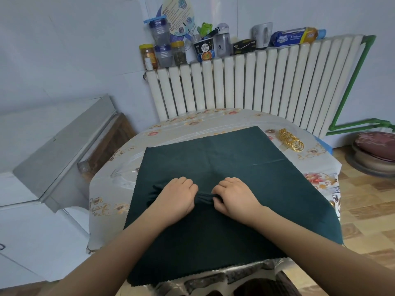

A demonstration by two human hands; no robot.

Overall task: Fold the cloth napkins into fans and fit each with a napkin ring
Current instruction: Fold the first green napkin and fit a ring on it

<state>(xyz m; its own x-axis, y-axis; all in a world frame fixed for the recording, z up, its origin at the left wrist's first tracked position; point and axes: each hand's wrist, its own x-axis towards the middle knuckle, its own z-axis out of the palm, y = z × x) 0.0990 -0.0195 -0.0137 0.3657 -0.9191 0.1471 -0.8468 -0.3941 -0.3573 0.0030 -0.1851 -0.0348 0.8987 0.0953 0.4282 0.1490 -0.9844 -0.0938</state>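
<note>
Both hands (205, 196) pinch the green napkin (235, 159) on a floral-clothed table (128, 165) before a radiator (256, 82).

Matt green cloth napkin (224, 159); shiny gold metal rings (291, 142).

Pale tiled walls (70, 50) are seen all round, evenly and softly lit, and a white ribbed radiator (256, 82) is set against the back wall with a green pipe (350, 82) run down its right side and along the skirting. Jars, bottles, a cup and a kitchen roll (296, 36) are lined up along its top. A table under a flowered cover (320, 163) is placed in front of it, a grey metal unit (64, 150) is found at the left, and wood-pattern flooring (367, 210) with a cushioned stool (376, 150) is shown at the right.
</note>
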